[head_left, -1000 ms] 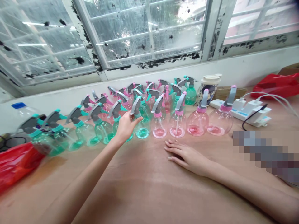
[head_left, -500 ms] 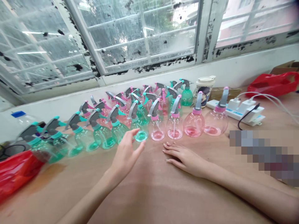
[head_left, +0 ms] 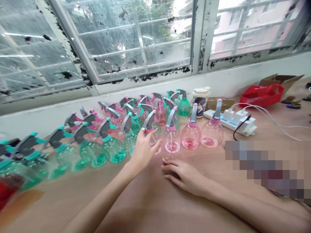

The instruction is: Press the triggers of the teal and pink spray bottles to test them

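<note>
My left hand (head_left: 143, 149) is in front of a spray bottle with a grey trigger and pink collar (head_left: 150, 120). Its fingers and thumb are apart around the near side of that bottle; whether they touch it I cannot tell. The hand hides much of the bottle's body. Just left stands a green spray bottle (head_left: 128, 137), and to the right a clear pink spray bottle (head_left: 172, 139). Palm down, my right hand (head_left: 184, 174) lies on the wooden table (head_left: 136, 204) in front of the pink bottles, fingers stretched out and holding nothing.
Several more green spray bottles (head_left: 116, 150) and pink spray bottles (head_left: 191, 137) line the table. Behind are a paper cup (head_left: 200, 102), a white power strip (head_left: 243, 124) with cables, and a red plastic bag (head_left: 262, 95). A pixelated patch covers something near my right forearm.
My left hand let go of a green spray bottle, drew back, then moved right to the neighbouring pink one. My right hand stayed resting on the table. The view turned right.
</note>
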The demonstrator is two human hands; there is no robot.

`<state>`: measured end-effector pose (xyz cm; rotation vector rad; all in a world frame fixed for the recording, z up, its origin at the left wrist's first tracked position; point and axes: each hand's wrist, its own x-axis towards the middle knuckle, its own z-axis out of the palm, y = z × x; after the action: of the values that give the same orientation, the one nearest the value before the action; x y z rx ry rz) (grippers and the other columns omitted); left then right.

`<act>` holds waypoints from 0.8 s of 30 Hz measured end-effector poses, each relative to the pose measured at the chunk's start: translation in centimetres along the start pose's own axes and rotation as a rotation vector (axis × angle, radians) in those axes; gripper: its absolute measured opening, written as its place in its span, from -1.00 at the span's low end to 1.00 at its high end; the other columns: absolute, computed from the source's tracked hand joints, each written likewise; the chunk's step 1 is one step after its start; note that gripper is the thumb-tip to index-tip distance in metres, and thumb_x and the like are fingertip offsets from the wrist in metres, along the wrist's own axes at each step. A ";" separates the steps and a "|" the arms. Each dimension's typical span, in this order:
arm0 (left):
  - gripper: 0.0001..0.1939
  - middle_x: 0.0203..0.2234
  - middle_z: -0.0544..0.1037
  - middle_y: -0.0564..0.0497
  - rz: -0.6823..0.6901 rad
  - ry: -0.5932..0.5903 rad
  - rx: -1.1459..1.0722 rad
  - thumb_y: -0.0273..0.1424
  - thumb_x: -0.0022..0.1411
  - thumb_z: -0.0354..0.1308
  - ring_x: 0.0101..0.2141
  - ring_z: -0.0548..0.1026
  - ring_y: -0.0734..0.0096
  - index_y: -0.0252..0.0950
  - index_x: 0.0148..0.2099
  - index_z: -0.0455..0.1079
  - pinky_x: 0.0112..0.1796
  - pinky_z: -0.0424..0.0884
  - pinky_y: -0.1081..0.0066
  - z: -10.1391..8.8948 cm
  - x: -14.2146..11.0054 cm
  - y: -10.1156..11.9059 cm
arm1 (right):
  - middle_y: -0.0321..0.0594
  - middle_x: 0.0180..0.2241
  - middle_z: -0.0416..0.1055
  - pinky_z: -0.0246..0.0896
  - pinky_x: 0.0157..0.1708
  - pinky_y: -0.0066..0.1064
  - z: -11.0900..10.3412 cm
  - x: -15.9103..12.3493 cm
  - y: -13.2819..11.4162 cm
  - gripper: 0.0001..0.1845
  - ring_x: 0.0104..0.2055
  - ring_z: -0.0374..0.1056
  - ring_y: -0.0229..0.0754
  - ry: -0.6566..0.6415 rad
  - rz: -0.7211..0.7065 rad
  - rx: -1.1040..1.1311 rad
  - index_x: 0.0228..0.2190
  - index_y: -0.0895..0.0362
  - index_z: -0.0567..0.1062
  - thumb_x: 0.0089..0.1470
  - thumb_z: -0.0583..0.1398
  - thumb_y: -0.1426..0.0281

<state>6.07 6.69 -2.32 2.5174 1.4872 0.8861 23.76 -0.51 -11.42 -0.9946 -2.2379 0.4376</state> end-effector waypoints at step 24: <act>-0.53 0.14 0.29 -0.15 0.148 0.004 -0.136 -0.46 0.28 0.09 0.12 0.37 0.10 -0.08 0.21 0.24 0.05 0.44 0.09 -5.2 -16.6 4.6 | 0.05 0.19 0.27 0.16 0.16 0.06 1.9 -1.3 -3.9 -0.07 0.23 0.22 0.16 0.071 0.008 0.395 0.23 0.03 0.10 -0.06 0.39 0.14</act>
<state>1.00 -10.55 -3.66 2.5518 1.2099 0.9774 21.04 -4.19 -11.32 -0.7965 -1.9801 0.7984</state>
